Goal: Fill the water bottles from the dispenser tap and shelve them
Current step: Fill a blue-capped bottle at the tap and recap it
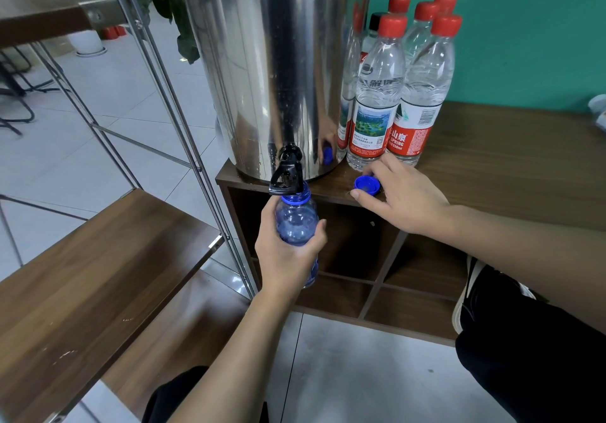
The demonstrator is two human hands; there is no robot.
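Observation:
My left hand (288,255) grips a blue transparent bottle (296,222) upright, its uncapped mouth right under the black tap (287,173) of the steel dispenser (269,61). The bottle's blue cap (367,185) lies on the wooden cabinet top (492,166). My right hand (403,196) rests on that top with thumb and fingers around the cap. Several clear bottles with red caps (380,94) stand to the right of the dispenser.
The cabinet has open cubby compartments (357,245) below its top. A metal-framed rack with wooden shelves (98,265) stands to the left. My shoe (475,294) and dark trouser legs are at lower right. A green wall is behind.

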